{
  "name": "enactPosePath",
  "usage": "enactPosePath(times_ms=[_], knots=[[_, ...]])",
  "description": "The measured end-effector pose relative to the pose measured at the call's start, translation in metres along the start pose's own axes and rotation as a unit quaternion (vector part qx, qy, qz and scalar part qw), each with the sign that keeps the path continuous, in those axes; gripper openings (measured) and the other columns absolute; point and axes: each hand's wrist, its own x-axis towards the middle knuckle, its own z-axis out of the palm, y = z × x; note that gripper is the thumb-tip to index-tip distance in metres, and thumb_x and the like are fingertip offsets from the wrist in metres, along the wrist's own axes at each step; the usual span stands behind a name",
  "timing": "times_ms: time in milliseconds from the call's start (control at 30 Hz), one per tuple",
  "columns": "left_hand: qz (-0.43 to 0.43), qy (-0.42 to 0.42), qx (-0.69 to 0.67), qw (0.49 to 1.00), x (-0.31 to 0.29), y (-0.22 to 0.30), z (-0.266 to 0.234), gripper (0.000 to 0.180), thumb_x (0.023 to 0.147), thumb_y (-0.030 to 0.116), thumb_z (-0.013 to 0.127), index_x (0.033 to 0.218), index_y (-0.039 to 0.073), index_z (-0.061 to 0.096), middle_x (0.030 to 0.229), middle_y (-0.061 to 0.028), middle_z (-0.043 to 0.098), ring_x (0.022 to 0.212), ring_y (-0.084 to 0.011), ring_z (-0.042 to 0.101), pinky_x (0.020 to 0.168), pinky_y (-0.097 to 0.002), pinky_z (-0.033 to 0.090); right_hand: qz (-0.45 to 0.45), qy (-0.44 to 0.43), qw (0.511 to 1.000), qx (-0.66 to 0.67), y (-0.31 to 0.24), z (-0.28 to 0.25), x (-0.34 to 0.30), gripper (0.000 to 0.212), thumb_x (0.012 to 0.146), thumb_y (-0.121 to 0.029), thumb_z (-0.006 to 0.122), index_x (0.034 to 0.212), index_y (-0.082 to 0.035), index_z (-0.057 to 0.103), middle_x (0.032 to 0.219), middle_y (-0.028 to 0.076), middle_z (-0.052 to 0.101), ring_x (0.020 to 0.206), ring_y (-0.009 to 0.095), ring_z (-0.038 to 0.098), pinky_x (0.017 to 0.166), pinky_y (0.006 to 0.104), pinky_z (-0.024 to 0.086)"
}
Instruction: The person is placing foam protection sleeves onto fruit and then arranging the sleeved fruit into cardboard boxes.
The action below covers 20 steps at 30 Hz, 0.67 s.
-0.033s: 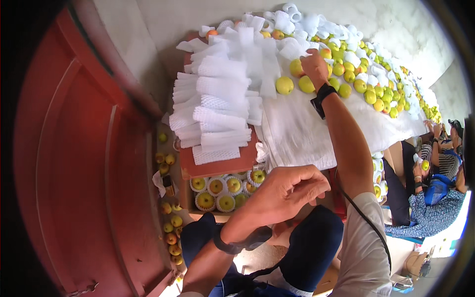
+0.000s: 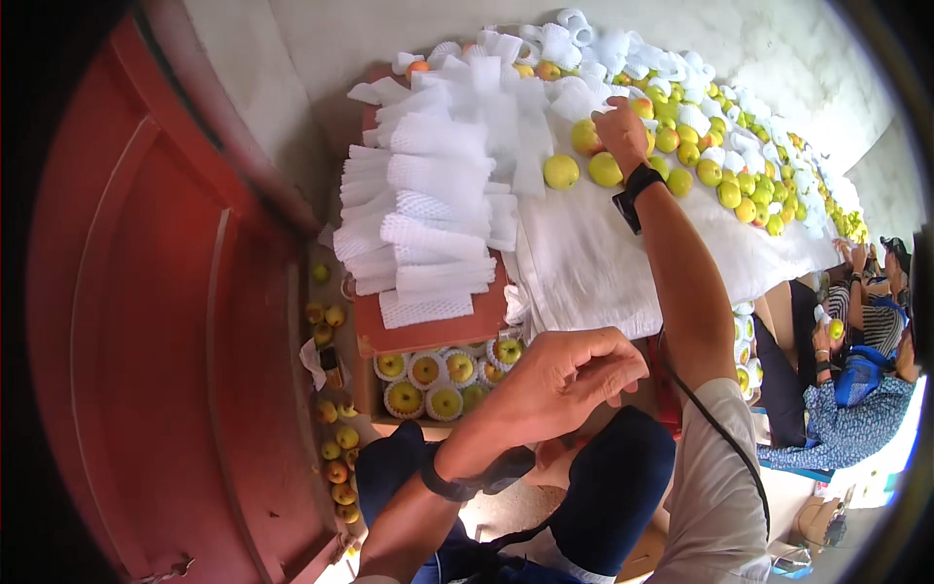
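Note:
My right hand (image 2: 623, 134) is at the pile on the white cloth, its curled fingers pointing down among the apples. It touches or nearly touches a yellow-red apple (image 2: 586, 137); a green apple (image 2: 604, 169) lies just below. What its fingers hold, if anything, is hidden. My left hand (image 2: 569, 380) hovers above my lap with bent fingers, and nothing shows in it. Another yellow-green apple (image 2: 560, 172) rests alone at the cloth's left side. White foam net sleeves (image 2: 438, 229) lie in overlapping stacks on a reddish-brown board (image 2: 418, 336) to the left.
Below the board, a box holds apples in foam nets (image 2: 425, 370). Loose apples (image 2: 337, 470) lie on the floor beside a red door (image 2: 146, 321). More apples and nets (image 2: 739, 175) spread rightward over the white cloth (image 2: 584, 263). A co-worker in a blue patterned top (image 2: 846, 419) sits at right.

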Motion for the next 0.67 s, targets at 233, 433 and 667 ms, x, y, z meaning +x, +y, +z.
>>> enactPosePath(times_ms=[233,433,667], knots=[[-0.020,0.010,0.001,1.000,0.017,-0.013,-0.021,0.016,0.100,0.014,0.061,0.098,-0.002,0.066,0.079,-0.0041,0.066,0.070,-0.0078,0.061,0.064,-0.0235,0.049,-0.049,0.000,0.998,-0.040,-0.001,0.022,0.036,0.084,0.078,-0.042,0.076,0.144,-0.003,0.043,0.136,0.019,0.058,0.124,0.034,0.058,0.101,0.0435,0.048],[-0.040,0.018,0.013,0.999,0.023,-0.017,-0.031,0.016,0.099,0.014,0.061,0.100,-0.001,0.067,0.080,-0.0034,0.067,0.071,-0.0078,0.062,0.062,-0.0237,0.048,-0.068,-0.054,0.993,-0.078,-0.006,0.046,0.061,0.086,0.079,-0.043,0.075,0.147,-0.005,0.039,0.132,0.018,0.062,0.123,0.034,0.059,0.100,0.0431,0.048],[-0.053,0.013,0.003,0.998,0.029,-0.024,-0.035,0.015,0.099,0.015,0.062,0.102,0.001,0.067,0.082,-0.0040,0.068,0.073,-0.0085,0.063,0.064,-0.0241,0.049,-0.061,0.014,0.997,-0.043,0.002,0.042,0.095,0.079,0.082,-0.038,0.070,0.151,-0.016,0.038,0.130,0.020,0.064,0.122,0.032,0.061,0.106,0.0445,0.043]])
